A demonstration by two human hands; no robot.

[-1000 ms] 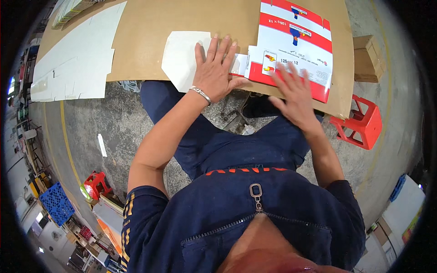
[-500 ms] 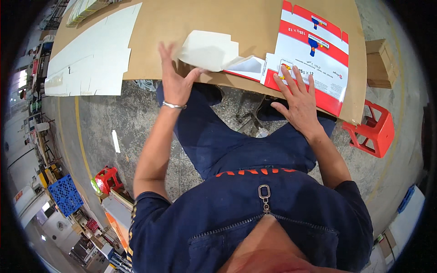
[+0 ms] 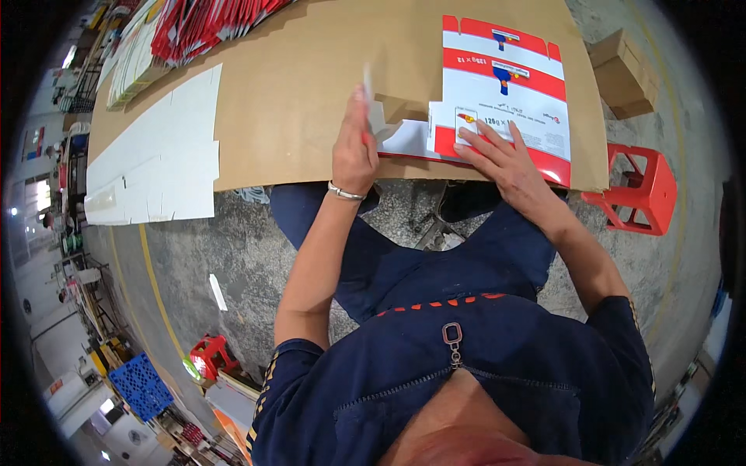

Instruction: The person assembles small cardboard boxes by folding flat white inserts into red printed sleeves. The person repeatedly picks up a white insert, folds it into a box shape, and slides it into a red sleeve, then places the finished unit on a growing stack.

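A flat cardboard carton blank, printed red and white with blue pictures, lies near the table's front edge. My right hand rests on its lower part with the fingers spread flat. A panel at the carton's left end stands up, seen nearly edge-on, its white inner face showing beside it. Against this raised panel my left hand is held upright, fingers stretched out, with a bracelet at the wrist. What the far side of that hand touches is partly hidden.
Brown cardboard covers the table. A white sheet lies at the left, with a stack of red and white folded cartons behind it. A brown box and a red stool stand to the right.
My left hand has moved right, and the end panel has swung from lying low to nearly upright. My right hand stays on the carton. The view has shifted, bringing the stack in.
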